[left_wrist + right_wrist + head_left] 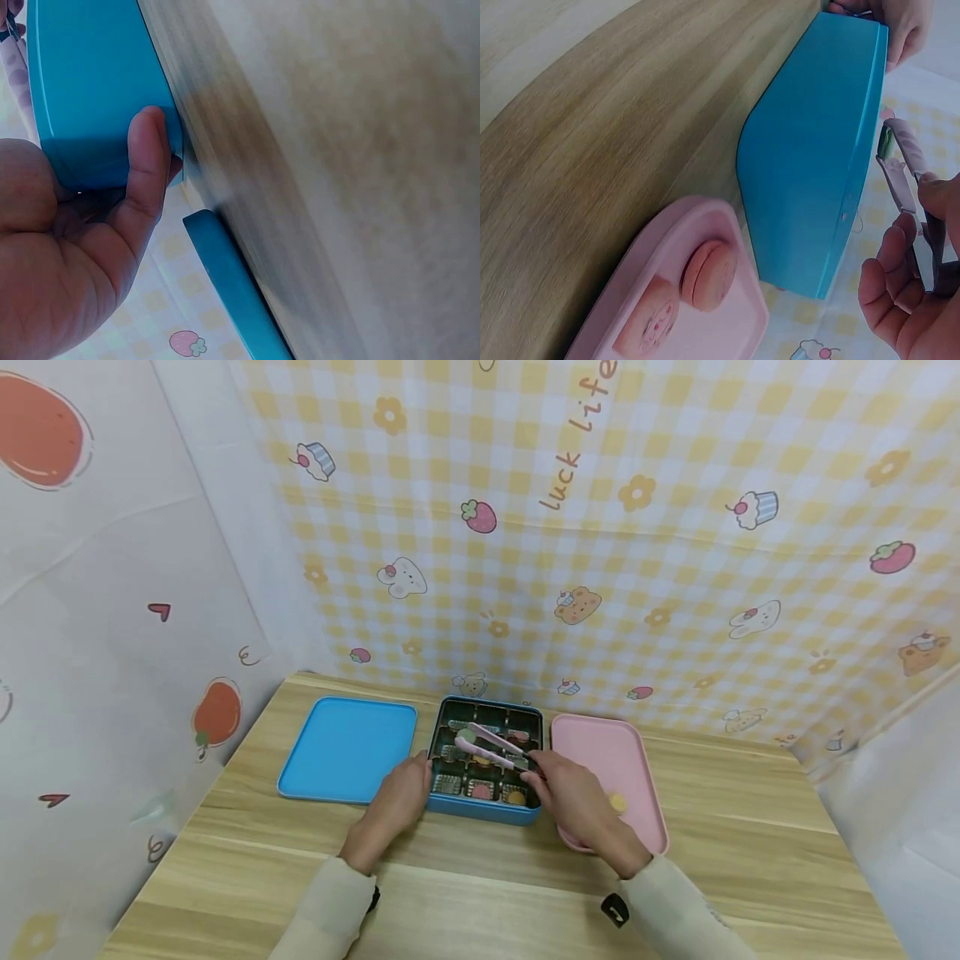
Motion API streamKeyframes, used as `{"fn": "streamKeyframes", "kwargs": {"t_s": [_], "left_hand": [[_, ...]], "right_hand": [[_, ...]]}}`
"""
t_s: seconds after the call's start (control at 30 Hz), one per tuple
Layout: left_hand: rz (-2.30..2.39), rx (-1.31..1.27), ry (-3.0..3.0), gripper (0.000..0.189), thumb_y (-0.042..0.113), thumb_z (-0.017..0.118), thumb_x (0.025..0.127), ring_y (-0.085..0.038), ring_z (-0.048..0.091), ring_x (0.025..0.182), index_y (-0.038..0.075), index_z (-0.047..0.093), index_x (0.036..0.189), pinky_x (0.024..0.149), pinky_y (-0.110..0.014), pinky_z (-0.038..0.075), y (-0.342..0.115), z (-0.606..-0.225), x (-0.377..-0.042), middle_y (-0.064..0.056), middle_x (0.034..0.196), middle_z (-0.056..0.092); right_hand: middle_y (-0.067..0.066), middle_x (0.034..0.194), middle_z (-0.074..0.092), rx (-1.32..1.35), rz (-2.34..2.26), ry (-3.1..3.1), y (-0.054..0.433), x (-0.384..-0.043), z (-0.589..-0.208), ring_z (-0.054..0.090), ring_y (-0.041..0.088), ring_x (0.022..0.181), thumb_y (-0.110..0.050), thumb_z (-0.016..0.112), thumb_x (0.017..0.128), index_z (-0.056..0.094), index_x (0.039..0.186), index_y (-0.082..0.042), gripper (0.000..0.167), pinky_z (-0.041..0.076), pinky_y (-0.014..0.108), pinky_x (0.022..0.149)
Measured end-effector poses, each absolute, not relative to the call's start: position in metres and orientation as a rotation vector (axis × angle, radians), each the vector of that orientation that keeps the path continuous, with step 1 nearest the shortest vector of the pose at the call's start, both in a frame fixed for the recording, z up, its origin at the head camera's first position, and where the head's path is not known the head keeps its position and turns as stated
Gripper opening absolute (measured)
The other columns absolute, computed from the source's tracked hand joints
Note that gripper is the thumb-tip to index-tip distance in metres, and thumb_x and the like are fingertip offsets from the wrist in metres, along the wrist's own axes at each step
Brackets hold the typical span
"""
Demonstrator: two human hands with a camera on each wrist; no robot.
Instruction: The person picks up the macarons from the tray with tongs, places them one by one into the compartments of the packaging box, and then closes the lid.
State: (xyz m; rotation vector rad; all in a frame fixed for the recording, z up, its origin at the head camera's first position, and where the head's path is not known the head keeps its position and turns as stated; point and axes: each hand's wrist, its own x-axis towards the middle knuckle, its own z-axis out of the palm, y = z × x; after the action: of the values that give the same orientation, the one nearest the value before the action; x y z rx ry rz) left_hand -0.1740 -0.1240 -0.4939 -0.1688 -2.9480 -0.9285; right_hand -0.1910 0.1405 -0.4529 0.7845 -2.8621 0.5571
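Note:
My right hand [573, 793] grips a pair of tongs [495, 758] with pale pink tips and dark handles, held over the blue box [483, 810]. A green macaron [886, 142] is pinched between the tips. Inside the box is a dark divided insert; a pink macaron [482, 790] and a brownish-orange one [515, 797] sit in front compartments, and others show partly behind the tongs. At the box's front left corner, my left hand [401, 793] holds its side, a finger against the blue wall in the left wrist view.
Right of the box, a pink tray [600, 745] bears a yellow macaron [617, 802]; in the right wrist view pink macarons [709, 276] lie on it. A flat blue lid [352, 747] lies to the left. Patterned cloth [525, 552] hangs behind the wooden table [750, 827].

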Motion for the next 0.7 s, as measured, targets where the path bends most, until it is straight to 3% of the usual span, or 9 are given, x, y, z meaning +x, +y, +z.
{"fn": "streamKeyframes", "kwargs": {"t_s": [0.37, 0.47, 0.7], "left_hand": [[-0.93, -0.162, -2.943, 0.03, 0.012, 0.04, 0.106, -0.034, 0.065, 0.091, -0.008, 0.061, 0.113, 0.075, -0.049, 0.054, -0.124, -0.495, -0.175, -0.015, 0.085, 0.063], [-0.929, -0.16, -2.941, 0.031, 0.012, 0.04, 0.106, -0.035, 0.065, 0.094, -0.01, 0.061, 0.116, 0.077, -0.05, 0.054, -0.124, -0.495, -0.174, -0.018, 0.09, 0.065], [-0.932, -0.167, -2.931, 0.027, 0.011, 0.041, 0.106, -0.032, 0.064, 0.087, -0.006, 0.061, 0.108, 0.075, -0.048, 0.054, -0.124, -0.495, -0.174, -0.012, 0.08, 0.06]], "right_hand": [[-0.009, 0.077, 0.052, 0.818, 0.555, -2.884, 0.13, -0.191, -0.457, 0.048, 0.008, 0.065, -0.029, 0.06, 0.1, 0.065, 0.113, -0.01, 0.023, 0.044, 0.028, 0.063], [-0.009, 0.078, 0.052, 0.826, 0.53, -2.883, 0.127, -0.191, -0.458, 0.048, 0.007, 0.064, -0.029, 0.061, 0.099, 0.065, 0.113, -0.01, 0.024, 0.044, 0.027, 0.062], [-0.003, 0.087, 0.061, 0.817, 0.508, -2.897, 0.123, -0.19, -0.458, 0.053, 0.008, 0.067, -0.028, 0.063, 0.098, 0.064, 0.119, -0.006, 0.03, 0.05, 0.031, 0.065]]}}
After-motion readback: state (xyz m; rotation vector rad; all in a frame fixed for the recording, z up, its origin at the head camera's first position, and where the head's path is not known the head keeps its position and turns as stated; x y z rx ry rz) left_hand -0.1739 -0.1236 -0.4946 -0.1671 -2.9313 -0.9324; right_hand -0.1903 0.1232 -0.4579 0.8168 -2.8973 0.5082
